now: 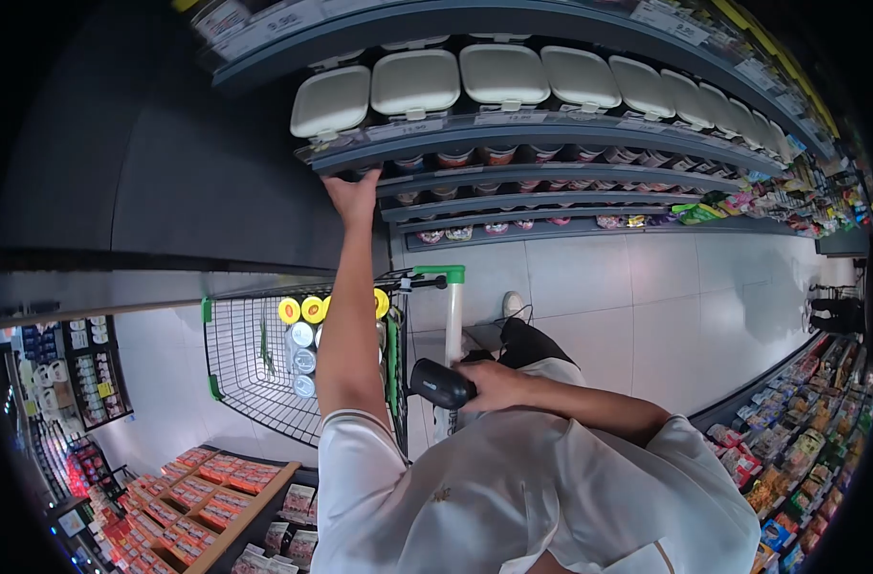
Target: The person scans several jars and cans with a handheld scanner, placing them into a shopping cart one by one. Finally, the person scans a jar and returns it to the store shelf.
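Note:
My left hand (352,198) reaches up to the left end of a shelf, just under the row of white-lidded tubs (415,82). Its thumb and fingers curl around something dark, partly hidden by the shelf edge. Beside it on that lower shelf stand jars (454,157). Close to my body, my right hand (498,385) is closed around a black rounded cylinder (442,385) with small pale lettering. Below my left arm is a shopping cart (250,385) holding silver-topped cans (304,361) and yellow-lidded containers (312,309); my forearm covers part of them.
The cart's white and green handle (454,320) stands in front of me. A dark panel (197,182) adjoins the shelves on the left. Packaged goods fill a shelf (790,469) at lower right, and orange boxes (192,497) a display at lower left. A person (835,314) stands far right.

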`<state>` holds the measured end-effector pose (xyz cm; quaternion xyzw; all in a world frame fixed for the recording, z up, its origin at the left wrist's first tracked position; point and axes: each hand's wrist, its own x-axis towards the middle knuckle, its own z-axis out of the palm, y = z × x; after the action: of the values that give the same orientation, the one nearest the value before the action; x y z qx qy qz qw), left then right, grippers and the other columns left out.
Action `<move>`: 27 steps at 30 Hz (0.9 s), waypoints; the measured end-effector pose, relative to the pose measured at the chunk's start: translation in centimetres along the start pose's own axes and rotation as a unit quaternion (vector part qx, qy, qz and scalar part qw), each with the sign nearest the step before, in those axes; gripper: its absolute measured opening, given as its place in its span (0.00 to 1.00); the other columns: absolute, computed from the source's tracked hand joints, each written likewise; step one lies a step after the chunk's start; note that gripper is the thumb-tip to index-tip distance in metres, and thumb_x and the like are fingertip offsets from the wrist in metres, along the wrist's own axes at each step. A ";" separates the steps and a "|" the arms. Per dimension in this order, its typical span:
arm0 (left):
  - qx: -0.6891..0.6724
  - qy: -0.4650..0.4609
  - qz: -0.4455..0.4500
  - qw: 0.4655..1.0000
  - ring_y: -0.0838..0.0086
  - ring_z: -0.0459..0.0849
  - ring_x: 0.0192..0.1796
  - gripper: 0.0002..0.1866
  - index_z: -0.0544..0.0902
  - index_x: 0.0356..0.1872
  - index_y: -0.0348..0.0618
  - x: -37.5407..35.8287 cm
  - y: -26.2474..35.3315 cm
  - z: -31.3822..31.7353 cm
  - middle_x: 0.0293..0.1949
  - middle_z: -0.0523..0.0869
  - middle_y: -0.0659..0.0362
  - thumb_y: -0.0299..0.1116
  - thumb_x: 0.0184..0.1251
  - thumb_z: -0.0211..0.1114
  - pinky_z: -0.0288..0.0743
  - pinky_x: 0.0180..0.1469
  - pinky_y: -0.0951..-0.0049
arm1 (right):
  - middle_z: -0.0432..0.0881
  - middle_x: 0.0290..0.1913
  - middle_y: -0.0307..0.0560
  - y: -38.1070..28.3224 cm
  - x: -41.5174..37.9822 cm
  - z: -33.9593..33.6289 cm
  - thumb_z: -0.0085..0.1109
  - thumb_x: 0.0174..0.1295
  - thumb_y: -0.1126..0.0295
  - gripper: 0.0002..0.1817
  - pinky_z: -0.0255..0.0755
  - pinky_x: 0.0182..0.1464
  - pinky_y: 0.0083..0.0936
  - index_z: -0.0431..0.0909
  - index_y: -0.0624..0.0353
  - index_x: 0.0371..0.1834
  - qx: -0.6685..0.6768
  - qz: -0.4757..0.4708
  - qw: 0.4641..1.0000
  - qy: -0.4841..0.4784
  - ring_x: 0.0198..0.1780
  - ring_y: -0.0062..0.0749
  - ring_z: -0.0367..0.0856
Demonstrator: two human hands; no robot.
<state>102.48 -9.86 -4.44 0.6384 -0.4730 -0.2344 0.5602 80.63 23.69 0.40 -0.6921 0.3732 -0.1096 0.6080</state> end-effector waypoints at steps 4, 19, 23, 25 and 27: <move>-0.091 -0.012 0.010 0.996 0.61 0.80 0.64 0.25 0.80 0.58 0.31 2.8 -2.9 3.2 0.60 0.83 0.49 0.32 0.62 0.75 0.69 0.70 0.64 | 0.85 0.37 0.62 0.4 0.0 -0.1 0.73 0.50 0.59 0.29 0.80 0.49 0.45 0.76 0.64 0.53 0.034 -0.025 0.999 -0.008 0.44 0.59 0.87; -0.166 0.039 -0.034 0.985 0.66 0.77 0.63 0.43 0.62 0.68 0.37 -0.5 0.7 -1.5 0.63 0.75 0.52 0.19 0.53 0.80 0.72 0.66 0.68 | 0.86 0.40 0.55 -1.4 0.1 -2.9 0.71 0.51 0.59 0.21 0.78 0.50 0.44 0.79 0.57 0.45 0.023 -0.020 0.998 -0.053 0.45 0.54 0.87; -0.155 0.082 -0.083 0.981 0.68 0.79 0.61 0.40 0.65 0.66 0.43 -3.8 1.5 -4.8 0.62 0.77 0.55 0.20 0.55 0.80 0.74 0.63 0.68 | 0.86 0.37 0.55 -1.3 0.5 -2.8 0.71 0.50 0.60 0.21 0.78 0.49 0.44 0.79 0.58 0.45 0.022 -0.035 0.998 -0.052 0.44 0.54 0.87; -0.193 0.080 -0.132 0.969 0.69 0.79 0.60 0.37 0.67 0.65 0.43 -6.5 2.4 -7.2 0.61 0.78 0.56 0.21 0.57 0.79 0.76 0.61 0.67 | 0.86 0.37 0.56 -0.9 0.7 -2.6 0.72 0.49 0.60 0.22 0.78 0.49 0.44 0.79 0.59 0.45 0.022 -0.033 0.997 -0.060 0.44 0.54 0.87; -0.232 0.069 -0.191 0.951 0.69 0.80 0.59 0.35 0.68 0.66 0.43 -9.6 3.4 -10.1 0.60 0.79 0.56 0.21 0.59 0.76 0.77 0.59 0.65 | 0.86 0.37 0.58 -0.9 0.8 -2.8 0.72 0.48 0.60 0.23 0.78 0.49 0.44 0.79 0.61 0.45 0.020 -0.032 0.997 -0.067 0.44 0.55 0.87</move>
<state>105.45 3.73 -0.78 0.5838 -0.2345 -0.3959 0.6689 79.83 21.04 1.68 -0.6973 0.3071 -0.0901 0.6413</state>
